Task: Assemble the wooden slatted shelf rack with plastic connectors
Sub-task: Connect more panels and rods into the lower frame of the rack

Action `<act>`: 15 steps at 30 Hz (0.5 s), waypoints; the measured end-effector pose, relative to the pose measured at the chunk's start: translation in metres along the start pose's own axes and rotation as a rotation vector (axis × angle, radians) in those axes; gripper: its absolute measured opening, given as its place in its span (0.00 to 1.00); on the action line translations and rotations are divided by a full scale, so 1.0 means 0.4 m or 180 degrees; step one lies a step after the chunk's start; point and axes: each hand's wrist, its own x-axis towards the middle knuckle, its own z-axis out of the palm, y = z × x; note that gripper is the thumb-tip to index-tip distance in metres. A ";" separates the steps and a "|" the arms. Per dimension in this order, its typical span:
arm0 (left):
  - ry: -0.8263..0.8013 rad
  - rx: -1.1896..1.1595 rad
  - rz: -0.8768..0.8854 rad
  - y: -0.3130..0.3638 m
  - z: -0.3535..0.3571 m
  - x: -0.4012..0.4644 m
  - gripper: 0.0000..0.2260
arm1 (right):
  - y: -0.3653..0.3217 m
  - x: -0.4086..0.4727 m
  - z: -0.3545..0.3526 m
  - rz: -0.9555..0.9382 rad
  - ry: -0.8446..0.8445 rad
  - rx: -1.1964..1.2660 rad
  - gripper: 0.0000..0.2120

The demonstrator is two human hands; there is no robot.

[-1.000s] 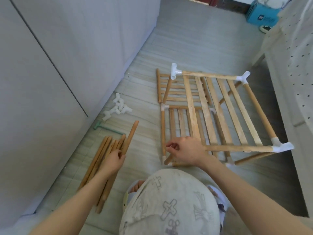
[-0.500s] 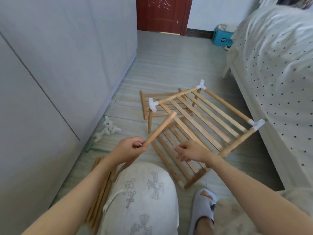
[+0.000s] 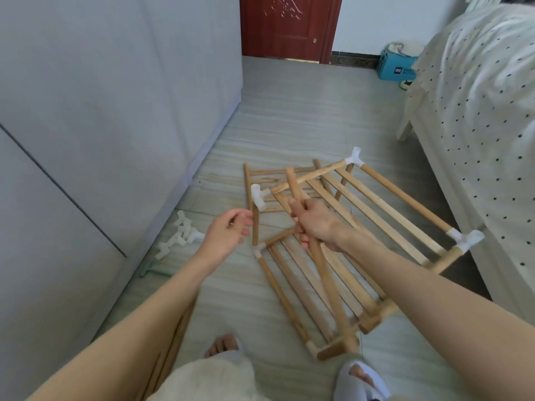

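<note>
My right hand (image 3: pixel 314 224) curls around a round wooden dowel (image 3: pixel 324 266), a smooth, pale-brown rod held steeply over the floor; its upper end rises past my fingers and its lower end reaches down near my right slipper (image 3: pixel 360 382). My left hand (image 3: pixel 228 231) hangs empty beside it, fingers loosely spread and slightly bent, holding nothing.

Just beyond both hands stands the partly built rack (image 3: pixel 373 209): a frame of round rods carrying flat, light wooden slats laid parallel. White plastic connectors cap its corners: one at the near left corner (image 3: pixel 257 196), one at the far corner (image 3: pixel 355 158), and one at the right corner (image 3: pixel 466 240) close to the bed. Under and in front of the rack lies a second slatted panel (image 3: pixel 307 293), flat on the floor, with small pale fittings at its corners. A third slatted panel (image 3: pixel 272 180) lies flat farther back, partly hidden by the rack.

To the left, near the foot of the grey cabinet (image 3: pixel 95 117), rests a loose heap of white plastic connectors (image 3: pixel 181 234), short tubular pieces with branching stubs. A thin green tool (image 3: pixel 152 270) lies just nearer to me. More wooden rods (image 3: pixel 170 351) lie under my left forearm.

The floor (image 3: pixel 289 111) is pale grey with a streaked grain. At right is a bed (image 3: pixel 486 111) covered in cream fabric with dark dots. Farther away are a dark red door (image 3: pixel 285 24) and a blue box (image 3: pixel 398 68).
</note>
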 end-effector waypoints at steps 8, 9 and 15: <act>0.0126 0.0000 -0.0096 -0.064 0.039 0.204 0.15 | 0.068 0.085 0.031 0.0705 -0.0576 -0.0303 0.14; 0.0092 -0.0079 -0.0064 -0.064 0.053 0.217 0.15 | 0.081 0.089 0.035 0.0671 -0.0509 -0.0302 0.14; 0.0287 -0.0372 0.0045 -0.079 0.105 0.238 0.13 | 0.109 0.098 0.041 0.0478 -0.0425 -0.0100 0.14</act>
